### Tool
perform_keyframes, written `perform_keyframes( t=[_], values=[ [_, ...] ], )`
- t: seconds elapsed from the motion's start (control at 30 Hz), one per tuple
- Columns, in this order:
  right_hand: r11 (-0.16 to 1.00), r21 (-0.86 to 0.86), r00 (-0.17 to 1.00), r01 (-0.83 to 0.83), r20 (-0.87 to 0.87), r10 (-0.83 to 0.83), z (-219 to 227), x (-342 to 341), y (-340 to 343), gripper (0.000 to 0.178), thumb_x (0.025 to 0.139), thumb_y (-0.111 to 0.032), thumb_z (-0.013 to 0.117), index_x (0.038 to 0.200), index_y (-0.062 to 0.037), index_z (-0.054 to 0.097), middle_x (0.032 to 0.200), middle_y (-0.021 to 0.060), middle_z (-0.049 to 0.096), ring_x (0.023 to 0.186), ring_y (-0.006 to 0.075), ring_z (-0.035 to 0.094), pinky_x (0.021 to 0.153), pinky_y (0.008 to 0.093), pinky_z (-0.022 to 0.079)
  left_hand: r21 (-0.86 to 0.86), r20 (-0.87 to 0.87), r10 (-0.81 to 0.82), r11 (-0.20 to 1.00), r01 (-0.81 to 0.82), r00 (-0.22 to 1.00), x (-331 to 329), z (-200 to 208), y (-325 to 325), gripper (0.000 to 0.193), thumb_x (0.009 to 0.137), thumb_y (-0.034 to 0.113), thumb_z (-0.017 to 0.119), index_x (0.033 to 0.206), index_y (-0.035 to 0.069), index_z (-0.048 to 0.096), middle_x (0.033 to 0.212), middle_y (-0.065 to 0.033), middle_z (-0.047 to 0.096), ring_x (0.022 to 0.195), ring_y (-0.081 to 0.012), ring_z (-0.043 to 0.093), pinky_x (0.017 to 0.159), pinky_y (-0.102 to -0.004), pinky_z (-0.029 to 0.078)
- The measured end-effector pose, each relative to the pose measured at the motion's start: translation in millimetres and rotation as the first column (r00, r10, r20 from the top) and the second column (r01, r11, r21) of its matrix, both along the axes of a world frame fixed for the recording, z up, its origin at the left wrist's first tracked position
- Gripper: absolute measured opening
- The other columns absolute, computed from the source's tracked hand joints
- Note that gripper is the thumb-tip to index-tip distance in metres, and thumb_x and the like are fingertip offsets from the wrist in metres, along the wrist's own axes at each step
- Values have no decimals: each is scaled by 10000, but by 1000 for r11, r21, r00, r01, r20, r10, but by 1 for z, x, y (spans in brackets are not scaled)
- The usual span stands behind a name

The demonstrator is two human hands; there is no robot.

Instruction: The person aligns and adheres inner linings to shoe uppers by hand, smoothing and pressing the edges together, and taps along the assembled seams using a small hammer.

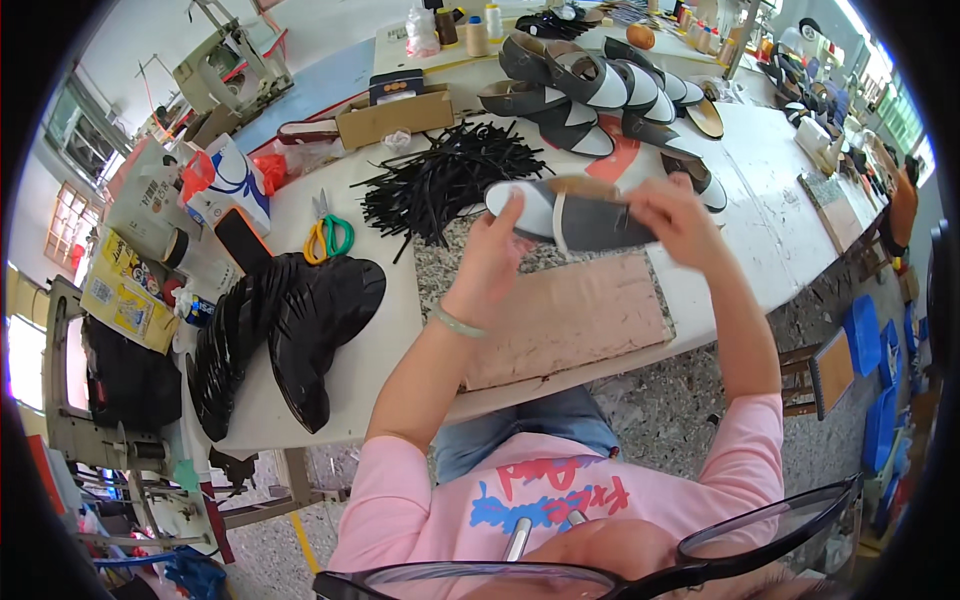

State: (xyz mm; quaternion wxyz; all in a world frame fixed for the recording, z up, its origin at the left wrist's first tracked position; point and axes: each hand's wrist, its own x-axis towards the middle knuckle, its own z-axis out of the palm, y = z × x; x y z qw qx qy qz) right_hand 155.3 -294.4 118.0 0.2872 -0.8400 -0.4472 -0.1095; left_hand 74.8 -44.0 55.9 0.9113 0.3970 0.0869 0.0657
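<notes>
Left, near side: two overlapping rows of glossy black pieces (318, 325) lie on the white surface (770, 245), fanned so that each edge shows, presumably for easy lifting one at a time. Beyond them a phone (243, 240) leans at a slant, and just right of it rest scissors (322, 222) with yellow and green handles, their blades pointing to the far side, so that the handles lie toward the worker. Farther off, a cardboard box (395, 120) stands behind a loose heap of black strips (440, 180); the heap seems placed for reach by the left arm.

Centre: a speckled slab (440, 268) carries a pinkish board (580, 320) at the near edge, likely a firm base directly before the body. Above these, off the surface, is the shoe upper (600, 225), white at the toe and dark grey behind. The left grip (492, 250) is closed on the toe, thumb on top, apparently to steady it. The right grip (683, 222) is closed at the dark end; blur hides the exact finger contact. Held at both ends, the piece keeps its middle exposed.

Right of centre, far side: similar uppers (605, 85) lie heaped, apparently kept clear of the working spot.
</notes>
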Motion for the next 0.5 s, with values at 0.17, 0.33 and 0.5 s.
perform_keyframes(
  t=[0.17,0.33,0.5],
  values=[
    [934,355,888,38,-440,131,-9,-45,-55,182,913,-133,610,1036,0,631,837,22,606,739,87,530,768,235,406,43,-85,-16,999,20,996,-16,-10,8,263,879,155,680,1088,14,606,996,-49,668,833,-132,652,651,-249,519],
    [839,536,744,93,-597,299,-17,-20,-68,280,941,-180,555,1108,40,597,968,78,627,931,152,584,840,291,461,101,-75,16,995,-9,997,-19,-17,37,264,896,118,648,1120,-12,595,1037,-76,664,910,-165,657,804,-303,550],
    [20,995,580,103,-76,811,-19,14,-106,500,967,-340,344,1327,-18,474,1261,154,545,1207,337,476,1088,550,293,-16,17,256,967,-255,967,-51,-22,96,264,929,120,596,1172,24,557,1078,-63,653,956,-189,646,864,-342,527]
  ],
)
